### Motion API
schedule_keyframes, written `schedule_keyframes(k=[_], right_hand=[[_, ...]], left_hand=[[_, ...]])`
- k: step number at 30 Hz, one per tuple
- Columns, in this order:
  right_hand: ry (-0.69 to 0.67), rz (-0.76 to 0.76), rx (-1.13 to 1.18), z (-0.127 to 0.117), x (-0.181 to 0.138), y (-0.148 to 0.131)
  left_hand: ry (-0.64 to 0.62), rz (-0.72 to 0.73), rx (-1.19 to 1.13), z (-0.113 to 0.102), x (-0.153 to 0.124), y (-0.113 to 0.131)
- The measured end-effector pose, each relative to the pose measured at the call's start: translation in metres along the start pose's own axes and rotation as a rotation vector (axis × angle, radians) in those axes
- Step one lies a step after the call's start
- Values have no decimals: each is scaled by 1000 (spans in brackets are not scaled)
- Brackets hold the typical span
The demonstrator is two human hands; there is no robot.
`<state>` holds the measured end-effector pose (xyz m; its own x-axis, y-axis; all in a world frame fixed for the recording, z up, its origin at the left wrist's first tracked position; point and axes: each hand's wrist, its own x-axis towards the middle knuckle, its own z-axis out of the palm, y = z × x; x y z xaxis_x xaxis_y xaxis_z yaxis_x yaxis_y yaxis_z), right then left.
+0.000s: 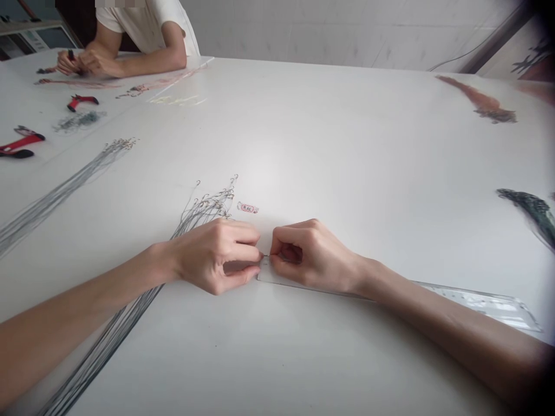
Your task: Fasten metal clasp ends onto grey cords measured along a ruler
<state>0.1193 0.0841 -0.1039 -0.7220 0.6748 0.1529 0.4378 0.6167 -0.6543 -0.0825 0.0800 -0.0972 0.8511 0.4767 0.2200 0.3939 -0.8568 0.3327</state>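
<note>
My left hand and my right hand meet at the table's middle, fingertips almost touching. Both pinch a thin wire piece between them; its shape is too small to make out. They rest over the left end of a clear plastic strip that runs under my right forearm. A bundle of thin grey wires with hooked ends lies under my left wrist and runs back toward me. A small red-printed label lies just beyond my hands.
A second wire bundle lies at left. Red-handled pliers and another red tool sit far left. Another person's hands work at the far left. A brown feathery piece and a dark green one lie at right.
</note>
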Motion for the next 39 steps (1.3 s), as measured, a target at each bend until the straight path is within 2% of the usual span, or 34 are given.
schedule_keyframes(k=[8, 18, 26, 39], right_hand=[[-4, -10, 3, 0, 0, 0], [14, -39, 4, 0, 0, 1], [19, -48, -11, -1, 0, 1], [27, -42, -2, 0, 0, 1]], left_hand=[[1, 28, 45, 2, -2, -1], [107, 83, 35, 8, -4, -3], [143, 115, 63, 8, -3, -1], [120, 163, 126, 7, -4, -1]])
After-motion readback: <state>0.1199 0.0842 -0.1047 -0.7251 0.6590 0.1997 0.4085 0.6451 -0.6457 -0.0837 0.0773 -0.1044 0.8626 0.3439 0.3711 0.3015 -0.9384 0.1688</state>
